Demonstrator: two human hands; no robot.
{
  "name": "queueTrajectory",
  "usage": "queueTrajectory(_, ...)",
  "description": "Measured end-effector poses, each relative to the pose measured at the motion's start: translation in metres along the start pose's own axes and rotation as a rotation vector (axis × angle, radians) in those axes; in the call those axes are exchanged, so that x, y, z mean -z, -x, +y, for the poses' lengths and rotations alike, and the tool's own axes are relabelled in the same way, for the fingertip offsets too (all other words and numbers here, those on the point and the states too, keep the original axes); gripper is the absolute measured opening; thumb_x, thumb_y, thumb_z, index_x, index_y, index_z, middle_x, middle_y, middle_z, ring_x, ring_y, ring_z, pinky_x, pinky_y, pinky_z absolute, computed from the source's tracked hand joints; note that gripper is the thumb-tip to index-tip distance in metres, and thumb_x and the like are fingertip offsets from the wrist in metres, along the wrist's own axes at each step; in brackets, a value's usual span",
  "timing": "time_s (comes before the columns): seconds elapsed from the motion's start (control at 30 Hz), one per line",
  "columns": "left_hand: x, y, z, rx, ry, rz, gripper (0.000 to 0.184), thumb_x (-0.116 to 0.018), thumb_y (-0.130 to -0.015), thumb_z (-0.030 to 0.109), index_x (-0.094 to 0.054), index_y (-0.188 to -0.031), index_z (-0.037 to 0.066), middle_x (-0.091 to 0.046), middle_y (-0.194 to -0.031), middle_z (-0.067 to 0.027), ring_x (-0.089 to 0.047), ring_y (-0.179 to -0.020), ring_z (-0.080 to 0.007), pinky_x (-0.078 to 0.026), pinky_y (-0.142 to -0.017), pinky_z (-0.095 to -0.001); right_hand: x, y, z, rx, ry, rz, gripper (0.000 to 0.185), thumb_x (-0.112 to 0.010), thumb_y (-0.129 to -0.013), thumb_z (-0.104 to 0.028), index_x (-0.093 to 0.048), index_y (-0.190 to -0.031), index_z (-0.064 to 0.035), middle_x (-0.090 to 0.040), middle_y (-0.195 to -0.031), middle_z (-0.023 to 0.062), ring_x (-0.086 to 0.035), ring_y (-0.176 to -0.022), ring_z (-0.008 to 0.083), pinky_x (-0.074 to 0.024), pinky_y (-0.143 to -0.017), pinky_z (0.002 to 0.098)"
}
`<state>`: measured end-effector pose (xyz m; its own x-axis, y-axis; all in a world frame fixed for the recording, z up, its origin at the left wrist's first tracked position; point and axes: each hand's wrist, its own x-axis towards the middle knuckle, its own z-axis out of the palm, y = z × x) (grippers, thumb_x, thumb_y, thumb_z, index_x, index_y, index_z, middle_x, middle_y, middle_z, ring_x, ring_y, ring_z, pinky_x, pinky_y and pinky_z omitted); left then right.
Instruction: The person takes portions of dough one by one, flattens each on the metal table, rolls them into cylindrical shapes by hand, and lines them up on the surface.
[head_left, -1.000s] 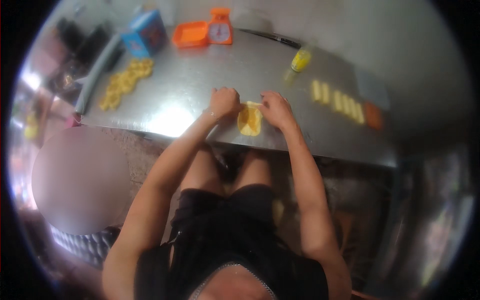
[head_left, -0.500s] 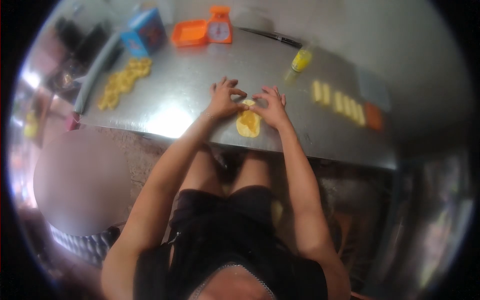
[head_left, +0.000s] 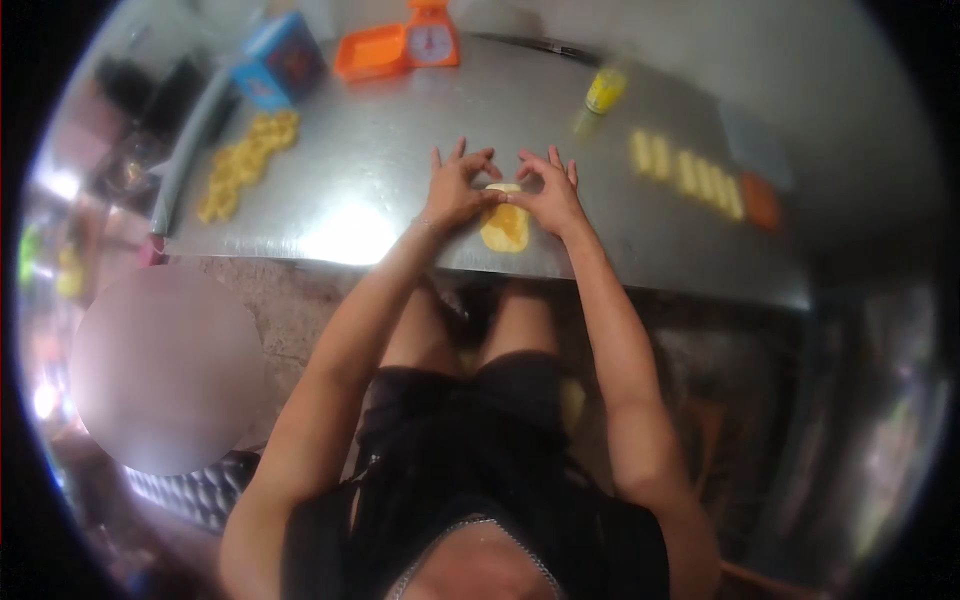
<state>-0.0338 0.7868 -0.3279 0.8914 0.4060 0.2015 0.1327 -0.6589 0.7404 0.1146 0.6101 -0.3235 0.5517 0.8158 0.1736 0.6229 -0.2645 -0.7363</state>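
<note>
A flat oval of yellow dough (head_left: 506, 232) with an orange-yellow filling on it lies near the front edge of the metal table. My left hand (head_left: 461, 190) is at its upper left, thumb at the dough's far end and the other fingers raised and bent. From the upper right, my right hand (head_left: 550, 195) touches the same end with its thumb, its other fingers spread upward. Both thumbs nearly meet over the far edge of the dough. Whether the fingertips pinch the edge is too blurred to tell.
The metal table (head_left: 400, 120) holds ring-shaped dough pieces (head_left: 240, 165), a blue box (head_left: 277, 62), an orange scale (head_left: 432, 45) with its tray (head_left: 372, 52), a knife (head_left: 560, 48), a yellow-labelled bottle (head_left: 604, 92), several pale rolls (head_left: 708, 185) and an orange-brown block (head_left: 761, 202). A person sits at the left.
Both hands have gone from curled fingers at the dough's far corners to raised, spread fingers with thumbs close together on its far edge. The whole view has shifted slightly.
</note>
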Motion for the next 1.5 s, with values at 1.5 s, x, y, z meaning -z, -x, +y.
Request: queueTrajectory(1.5,0.006,0.048,0.023,-0.089,0.024,-0.042,0.048,-0.092,-0.079,0.038,-0.083,-0.118,0.01,-0.069,-0.147,-0.0086,-0.036,-0.161,-0.032,-0.002,-0.134,-0.0624,0.025,0.048,-0.008,0.096,-0.154,-0.12,0.04,-0.093,-0.079,-0.026,-0.084,-0.116,-0.0121,-0.056,-0.162,0.0121,-0.026,-0.164,0.0354,-0.0037,-0.135,0.0542)
